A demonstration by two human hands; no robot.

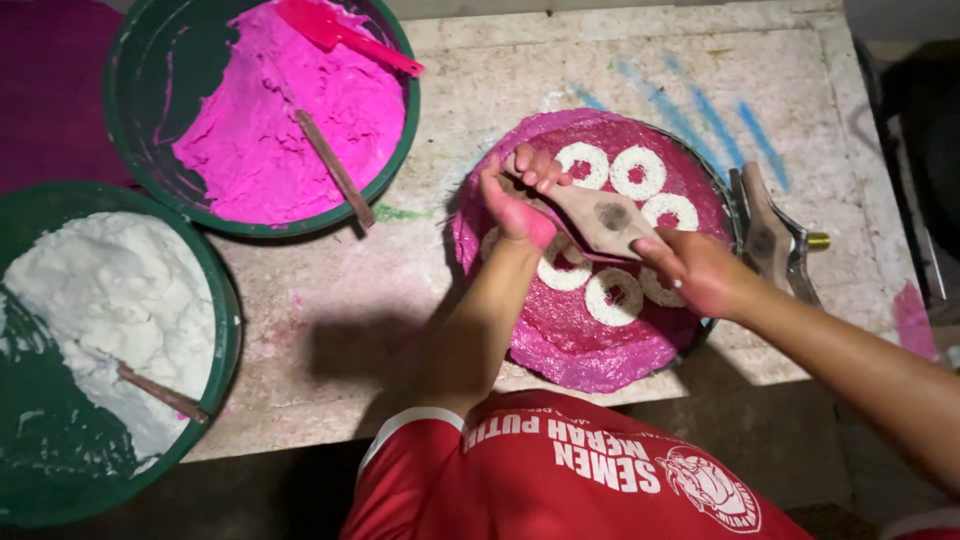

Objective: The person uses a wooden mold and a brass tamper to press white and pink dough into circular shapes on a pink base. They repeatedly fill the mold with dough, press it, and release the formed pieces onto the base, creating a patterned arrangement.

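A round pink disc (570,340) lies on the stone table, with several white rings (638,172) on top of it. My left hand (520,195), stained pink, is over the disc's left part, its fingers on the tip of a flat wooden spatula (598,215). My right hand (695,272) grips the spatula's other end over the disc's right side. The spatula lies slanted between both hands, just above the rings.
A green basin of pink paste (290,110) with a pink scraper (340,35) and a wooden stick (335,168) sits at top left. A green basin of white paste (105,300) with a stick is at left. Metal tools (775,240) lie right of the disc.
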